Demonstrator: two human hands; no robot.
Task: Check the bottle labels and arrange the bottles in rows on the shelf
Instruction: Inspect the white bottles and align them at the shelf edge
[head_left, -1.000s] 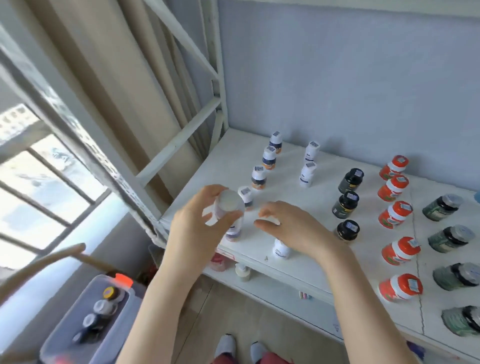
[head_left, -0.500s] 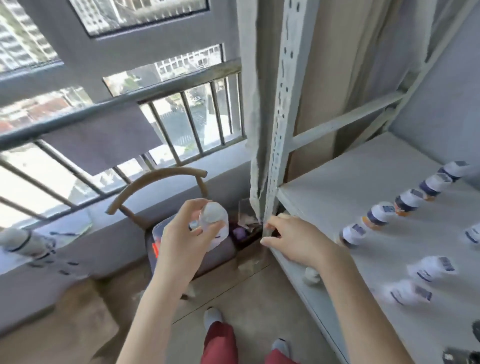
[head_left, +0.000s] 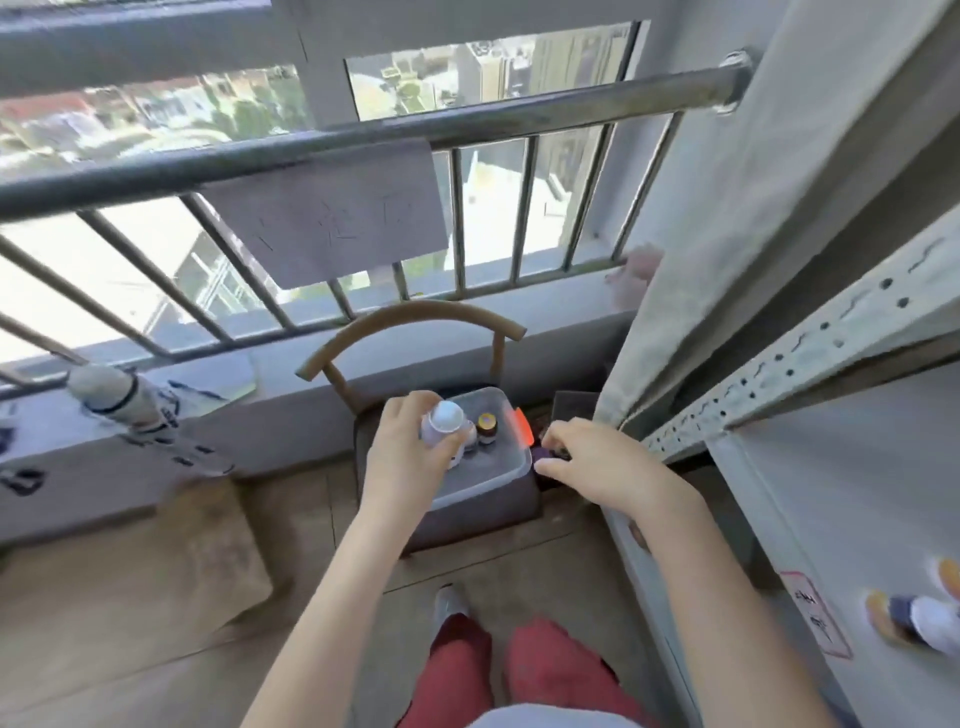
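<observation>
The grip of the left hand (head_left: 410, 457) is closed round one small white bottle (head_left: 444, 423). Thumb and fingers are curled about its smooth, round body, and its domed white cap is turned toward the camera. The bottle is held just above a clear plastic box (head_left: 501, 470), well apart from the shelf. The right hand (head_left: 597, 467) is seen beside the box with a loose, half-open grip. Its fingers are gently bent and nothing is seen held in them. The fingertips are close to a dark purple object (head_left: 544, 455); whether it is touched cannot be told.

The box is rectangular with rounded corners and one orange latch (head_left: 522, 428). Two bottles are seen inside it. One is brown with a yellow cap (head_left: 487, 427), and one is pale and mostly hidden behind the held bottle (head_left: 470, 435). The box is set on the dark seat of a chair (head_left: 410, 317) with a curved wooden back.

At the right, a grey metal shelf (head_left: 857, 493) is framed by a perforated upright. One blurred bottle with a white cap and a navy band (head_left: 914, 618) is seen on it, and part of a second bottle is cut off by the picture's edge.

Behind the chair there is a metal railing (head_left: 545, 119) of thin vertical bars, with a sheet of paper (head_left: 332, 213) hung over it. A pale curtain (head_left: 727, 234) hangs beside the shelf. Red trousers (head_left: 462, 660) are visible below.
</observation>
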